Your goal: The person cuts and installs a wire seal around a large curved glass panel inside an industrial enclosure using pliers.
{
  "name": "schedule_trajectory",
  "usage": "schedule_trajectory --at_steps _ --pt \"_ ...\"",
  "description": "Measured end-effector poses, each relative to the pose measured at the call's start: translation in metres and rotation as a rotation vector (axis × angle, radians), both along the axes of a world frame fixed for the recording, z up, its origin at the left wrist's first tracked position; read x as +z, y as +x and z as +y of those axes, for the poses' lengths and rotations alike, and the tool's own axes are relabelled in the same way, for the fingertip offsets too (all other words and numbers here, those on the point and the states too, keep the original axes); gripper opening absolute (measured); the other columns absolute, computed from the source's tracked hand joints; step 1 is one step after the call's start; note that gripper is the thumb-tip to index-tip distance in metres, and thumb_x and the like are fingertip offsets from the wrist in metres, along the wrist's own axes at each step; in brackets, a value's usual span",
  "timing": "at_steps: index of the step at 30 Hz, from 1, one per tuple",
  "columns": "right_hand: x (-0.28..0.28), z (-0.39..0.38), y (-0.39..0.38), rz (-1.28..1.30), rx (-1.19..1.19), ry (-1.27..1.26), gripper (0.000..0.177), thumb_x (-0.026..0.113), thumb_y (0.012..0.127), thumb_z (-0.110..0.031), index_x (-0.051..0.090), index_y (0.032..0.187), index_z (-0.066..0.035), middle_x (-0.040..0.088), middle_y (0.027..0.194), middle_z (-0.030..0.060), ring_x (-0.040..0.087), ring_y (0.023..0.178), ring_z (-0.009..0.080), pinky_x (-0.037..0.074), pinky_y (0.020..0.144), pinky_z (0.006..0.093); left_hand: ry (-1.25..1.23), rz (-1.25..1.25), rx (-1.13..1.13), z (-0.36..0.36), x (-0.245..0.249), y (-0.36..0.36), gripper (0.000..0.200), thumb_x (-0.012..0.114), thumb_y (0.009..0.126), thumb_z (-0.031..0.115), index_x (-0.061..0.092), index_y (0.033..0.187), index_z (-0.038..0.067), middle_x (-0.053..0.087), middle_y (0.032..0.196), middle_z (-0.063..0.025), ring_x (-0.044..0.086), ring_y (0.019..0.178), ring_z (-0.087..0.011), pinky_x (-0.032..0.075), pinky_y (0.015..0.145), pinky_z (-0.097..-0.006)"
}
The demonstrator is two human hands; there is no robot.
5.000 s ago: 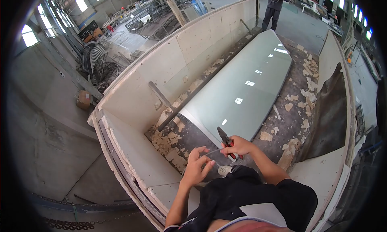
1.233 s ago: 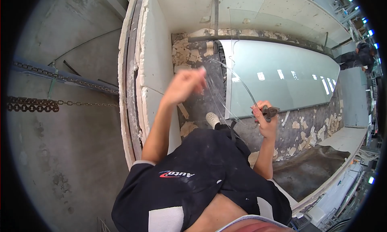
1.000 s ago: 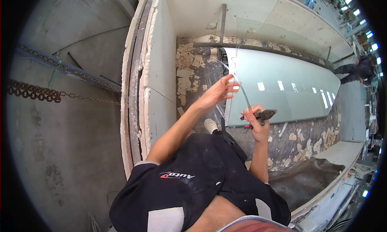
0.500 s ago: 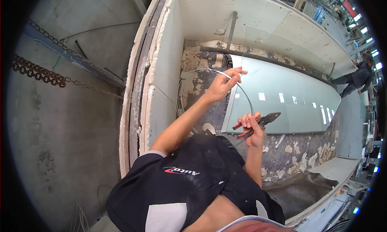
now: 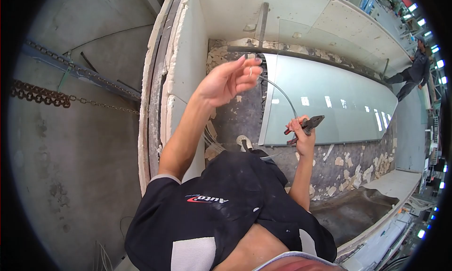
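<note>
My left hand point(image 5: 229, 80) is raised and pinches one end of a thin steel wire point(image 5: 281, 93) between its fingertips. The wire curves in an arc down to my right hand point(image 5: 300, 137), which grips red-handled pliers point(image 5: 306, 126) with their jaws pointing up and right. More loops of the wire hang near my knee and white shoe point(image 5: 244, 142). Both hands are above the near end of a long pale green glass sheet point(image 5: 329, 101) lying in a white-walled trough point(image 5: 188, 59).
Broken beige chips point(image 5: 346, 161) litter the dark trough floor beside the glass. A heavy chain point(image 5: 42, 94) lies on the concrete floor to the left. Another person point(image 5: 414, 66) stands at the far end of the trough. A dark mat point(image 5: 348, 207) lies at lower right.
My left hand has lifted higher and to the left, drawing the wire up. My right hand with the pliers has stayed near the glass edge, and the view has tilted slightly.
</note>
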State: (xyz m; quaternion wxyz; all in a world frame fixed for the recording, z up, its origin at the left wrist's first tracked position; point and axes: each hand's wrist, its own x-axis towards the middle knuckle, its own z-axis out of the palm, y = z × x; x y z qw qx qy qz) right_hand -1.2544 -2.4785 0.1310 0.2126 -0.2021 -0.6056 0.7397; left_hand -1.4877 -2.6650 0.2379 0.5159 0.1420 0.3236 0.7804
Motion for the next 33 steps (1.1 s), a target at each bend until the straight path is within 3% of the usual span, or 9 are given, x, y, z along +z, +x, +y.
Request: schedule_trajectory --at_steps 3,5,6,11,14,16,25,30,33 --pt "0.003 -0.02 -0.008 0.065 0.103 -0.016 0.019 0.062 0.091 -0.011 0.048 0.078 -0.005 0.05 0.071 0.0004 0.053 0.07 0.0109 0.049 0.071 0.0307 -0.216 0.073 0.139 0.011 0.013 -0.005 0.034 0.045 0.1 0.026 0.056 0.116 -0.002 0.063 0.072 -0.0018 0.062 0.064 -0.0087 0.049 0.056 -0.0211" --pt "0.005 -0.031 -0.008 -0.046 0.199 0.219 0.021 0.063 0.088 -0.011 0.049 0.075 -0.005 0.05 0.069 0.0004 0.049 0.064 0.0096 0.043 0.062 0.0256 -0.4 0.567 0.064 0.016 0.0 -0.015 0.034 0.049 0.099 0.029 0.061 0.11 0.0 0.061 0.066 -0.0002 0.058 0.058 -0.0068 0.045 0.053 -0.0195" --pt "0.009 -0.037 -0.01 -0.096 0.274 0.331 0.02 0.064 0.088 -0.011 0.05 0.075 -0.004 0.05 0.068 0.0017 0.048 0.063 0.0095 0.041 0.06 0.0253 -0.42 0.618 0.025 0.017 0.001 -0.018 0.033 0.05 0.098 0.029 0.063 0.103 -0.001 0.061 0.067 -0.002 0.057 0.057 -0.0073 0.047 0.056 -0.0215" --pt "0.033 -0.061 -0.015 -0.253 0.394 0.514 0.015 0.065 0.086 -0.009 0.054 0.079 -0.001 0.053 0.069 0.0077 0.052 0.059 0.015 0.041 0.057 0.0271 -0.449 0.663 -0.01 0.024 0.008 -0.009 0.037 0.049 0.098 0.034 0.064 0.096 0.0 0.061 0.07 -0.0025 0.061 0.063 -0.0092 0.05 0.061 -0.0222" --pt "0.024 -0.056 -0.018 -0.036 0.237 0.715 0.016 0.061 0.071 0.003 0.057 0.086 0.0 0.063 0.08 0.013 0.062 0.075 0.0321 0.047 0.067 0.0361 -0.382 0.617 -0.047 0.023 0.0 -0.012 0.047 0.045 0.099 0.041 0.064 0.087 0.001 0.062 0.073 -0.0042 0.063 0.067 -0.0117 0.052 0.064 -0.0244" --pt "0.029 -0.055 -0.019 -0.045 0.226 0.747 0.019 0.06 0.069 0.003 0.057 0.088 0.0 0.064 0.081 0.013 0.061 0.077 0.0326 0.048 0.069 0.0371 -0.379 0.675 -0.122 0.022 0.0 -0.01 0.059 0.04 0.098 0.05 0.06 0.074 0.001 0.062 0.074 -0.0069 0.063 0.066 -0.0137 0.054 0.065 -0.0283" --pt "0.008 -0.055 -0.013 -0.277 0.285 0.835 0.022 0.059 0.069 0.001 0.056 0.091 0.0 0.061 0.081 0.0172 0.058 0.08 0.0375 0.047 0.071 0.042 -0.618 0.84 -0.143 0.017 -0.002 -0.012 0.041 0.048 0.097 0.038 0.058 0.083 0.0 0.063 0.066 -0.0056 0.063 0.058 -0.0093 0.052 0.052 -0.0234" --pt "-0.008 -0.059 -0.014 -0.331 0.296 0.861 0.022 0.06 0.07 -0.001 0.056 0.091 0.0 0.061 0.081 0.0201 0.058 0.081 0.0401 0.046 0.071 0.045 -0.54 0.679 -0.215 0.02 -0.011 0.019 0.044 0.049 0.097 0.038 0.064 0.107 -0.002 0.069 0.075 -0.0101 0.066 0.063 -0.0142 0.054 0.061 -0.026" --pt "-0.022 -0.061 -0.008 -0.402 0.308 0.879 0.021 0.06 0.071 -0.003 0.056 0.092 0.001 0.06 0.08 0.0222 0.058 0.08 0.042 0.045 0.07 0.0467 -0.662 0.899 -0.226 0.022 -0.017 0.03 0.046 0.051 0.095 0.04 0.068 0.099 -0.003 0.069 0.075 -0.0085 0.067 0.065 -0.0144 0.055 0.062 -0.0256"
